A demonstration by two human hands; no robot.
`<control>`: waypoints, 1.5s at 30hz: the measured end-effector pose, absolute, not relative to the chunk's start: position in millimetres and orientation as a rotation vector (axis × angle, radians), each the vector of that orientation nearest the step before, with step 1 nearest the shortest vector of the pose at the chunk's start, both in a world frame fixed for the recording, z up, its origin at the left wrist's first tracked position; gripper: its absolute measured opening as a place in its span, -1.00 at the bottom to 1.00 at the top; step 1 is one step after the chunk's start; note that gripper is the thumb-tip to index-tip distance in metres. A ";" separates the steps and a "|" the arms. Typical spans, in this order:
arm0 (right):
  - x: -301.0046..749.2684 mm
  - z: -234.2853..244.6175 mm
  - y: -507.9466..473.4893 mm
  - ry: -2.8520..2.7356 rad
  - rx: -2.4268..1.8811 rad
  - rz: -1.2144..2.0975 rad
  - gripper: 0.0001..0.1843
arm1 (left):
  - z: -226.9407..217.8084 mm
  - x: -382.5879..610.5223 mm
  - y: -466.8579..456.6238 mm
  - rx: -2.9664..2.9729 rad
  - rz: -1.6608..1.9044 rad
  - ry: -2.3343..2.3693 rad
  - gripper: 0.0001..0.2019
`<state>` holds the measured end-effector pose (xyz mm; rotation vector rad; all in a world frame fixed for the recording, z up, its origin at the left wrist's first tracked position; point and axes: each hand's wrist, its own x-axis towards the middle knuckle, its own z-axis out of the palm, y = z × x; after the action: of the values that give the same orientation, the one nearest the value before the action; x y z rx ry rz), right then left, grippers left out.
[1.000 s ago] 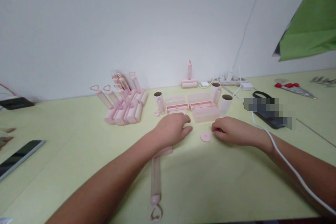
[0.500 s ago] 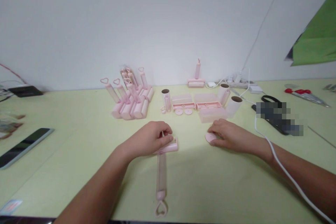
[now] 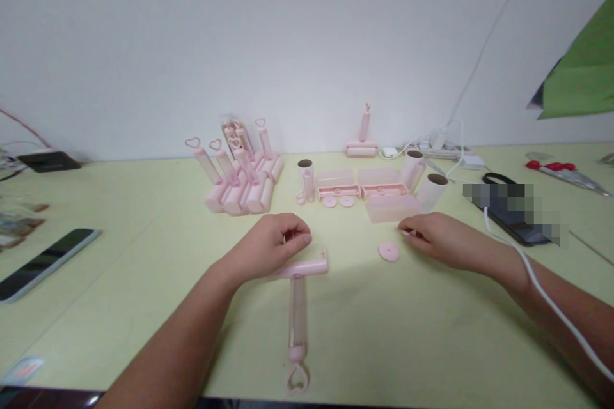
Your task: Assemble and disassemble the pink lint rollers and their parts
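My left hand [image 3: 273,246] lies curled on the yellow-green table [image 3: 144,268], thumb and forefinger pinched together; what they hold is hidden. It covers the left end of the crossbar of a pink roller handle [image 3: 297,307], whose heart-shaped loop points toward me. My right hand [image 3: 432,239] rests on the table with its fingers drawn together, its tips just right of a flat pink disc [image 3: 388,251] that lies free. I cannot see whether those fingers hold anything.
Behind the hands are a pile of assembled pink rollers [image 3: 240,188], paper rolls [image 3: 434,190], pink trays [image 3: 338,184], a translucent cover [image 3: 393,208] and two small discs [image 3: 338,201]. A phone [image 3: 45,262] lies left, scissors [image 3: 551,169] far right. A white cable [image 3: 551,307] crosses my right forearm.
My left hand drew back from the trays onto the handle's crossbar and closed. My right hand covered the pink disc, then came off it to the right, leaving it on the table.
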<state>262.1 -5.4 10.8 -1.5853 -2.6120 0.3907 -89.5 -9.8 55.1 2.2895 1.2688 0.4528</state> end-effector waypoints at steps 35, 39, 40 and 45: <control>212.4 19.6 -50.4 -2.382 -1.139 0.846 -0.77 | 35.3 -48.9 -32.9 1.309 0.858 0.956 -0.59; 213.3 17.6 -50.4 -2.388 -1.056 0.888 -0.79 | 37.6 -51.9 -36.1 1.123 0.541 0.713 -0.56; 213.0 16.7 -50.2 -2.388 -1.046 0.907 -0.81 | 37.3 -52.7 -37.0 1.087 0.470 0.658 -0.55; 213.4 14.3 -48.5 -2.400 -1.041 0.892 -0.83 | 32.4 -54.2 -38.6 0.991 0.387 0.504 -0.50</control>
<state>213.4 -48.5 14.3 -1.0410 -2.4002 0.8916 -54.2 -38.6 32.4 0.9907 0.5036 0.3868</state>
